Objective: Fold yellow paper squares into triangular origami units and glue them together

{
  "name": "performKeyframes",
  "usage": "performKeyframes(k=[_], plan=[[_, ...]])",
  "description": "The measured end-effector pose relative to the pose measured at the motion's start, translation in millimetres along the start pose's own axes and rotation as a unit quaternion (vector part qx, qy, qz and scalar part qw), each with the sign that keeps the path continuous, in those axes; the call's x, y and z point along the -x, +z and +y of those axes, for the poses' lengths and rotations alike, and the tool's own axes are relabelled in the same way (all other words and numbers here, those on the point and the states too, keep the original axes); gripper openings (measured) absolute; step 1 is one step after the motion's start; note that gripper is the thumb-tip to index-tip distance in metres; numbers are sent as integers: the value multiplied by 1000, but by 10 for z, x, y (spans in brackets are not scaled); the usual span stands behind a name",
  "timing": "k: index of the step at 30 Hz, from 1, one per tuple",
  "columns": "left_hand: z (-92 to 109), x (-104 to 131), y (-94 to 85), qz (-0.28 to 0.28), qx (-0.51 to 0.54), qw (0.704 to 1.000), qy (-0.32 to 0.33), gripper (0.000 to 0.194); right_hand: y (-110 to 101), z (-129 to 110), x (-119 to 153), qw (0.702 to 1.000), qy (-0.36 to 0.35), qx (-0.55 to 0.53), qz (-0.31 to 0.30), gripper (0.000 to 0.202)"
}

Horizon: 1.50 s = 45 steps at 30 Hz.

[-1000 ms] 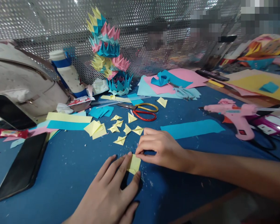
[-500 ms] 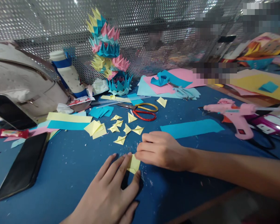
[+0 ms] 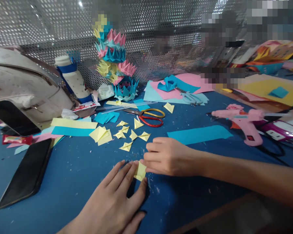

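Note:
A small yellow paper square (image 3: 140,171) lies on the blue table, its lower edge folded. My left hand (image 3: 116,190) rests over its left side, fingers spread, with the thumb tip at its lower right edge. Curled fingers of my right hand (image 3: 162,156) press on the upper right corner of the square. Just beyond my hands are several folded yellow triangles (image 3: 126,146) and a stack of yellow squares (image 3: 101,135). Scissors with red and yellow handles (image 3: 151,113) lie behind them.
A blue paper strip (image 3: 200,134) and a pink glue gun (image 3: 247,123) lie to the right. Phones (image 3: 25,175), a bag (image 3: 21,84) and a bottle (image 3: 74,79) are left. A folded-paper tower (image 3: 116,55) stands at the back.
The view has shifted slightly. My right fingers have moved a little at the corner of the yellow square. My left hand stays in place.

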<state>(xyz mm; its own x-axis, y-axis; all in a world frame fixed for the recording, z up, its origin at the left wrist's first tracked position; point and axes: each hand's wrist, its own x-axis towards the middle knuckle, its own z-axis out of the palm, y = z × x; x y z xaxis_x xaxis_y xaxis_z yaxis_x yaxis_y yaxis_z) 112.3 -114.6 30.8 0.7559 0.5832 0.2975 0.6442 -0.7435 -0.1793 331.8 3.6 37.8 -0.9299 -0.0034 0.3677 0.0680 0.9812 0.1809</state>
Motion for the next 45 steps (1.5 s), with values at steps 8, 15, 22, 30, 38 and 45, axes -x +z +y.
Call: performKeyframes(k=[8, 15, 22, 30, 38, 45], plan=[[29, 15, 91, 110, 23, 994, -13, 32, 19, 51, 58, 998, 20, -54, -17, 34], [8, 42, 90, 149, 37, 988, -3, 31, 147, 10, 48, 972, 141, -188, -26, 26], [-23, 55, 59, 132, 40, 990, 24, 37, 147, -35, 62, 983, 117, -141, 12, 23], [2, 15, 118, 91, 2, 995, -52, 31, 169, -63, 15, 996, 65, -25, 47, 29], [-22, 37, 64, 51, 4, 998, -46, 33, 179, -47, -11, 999, 10, -4, 36, 29], [-71, 72, 89, 41, 70, 995, -51, 37, 171, 1, -33, 999, -22, 5, 24, 34]])
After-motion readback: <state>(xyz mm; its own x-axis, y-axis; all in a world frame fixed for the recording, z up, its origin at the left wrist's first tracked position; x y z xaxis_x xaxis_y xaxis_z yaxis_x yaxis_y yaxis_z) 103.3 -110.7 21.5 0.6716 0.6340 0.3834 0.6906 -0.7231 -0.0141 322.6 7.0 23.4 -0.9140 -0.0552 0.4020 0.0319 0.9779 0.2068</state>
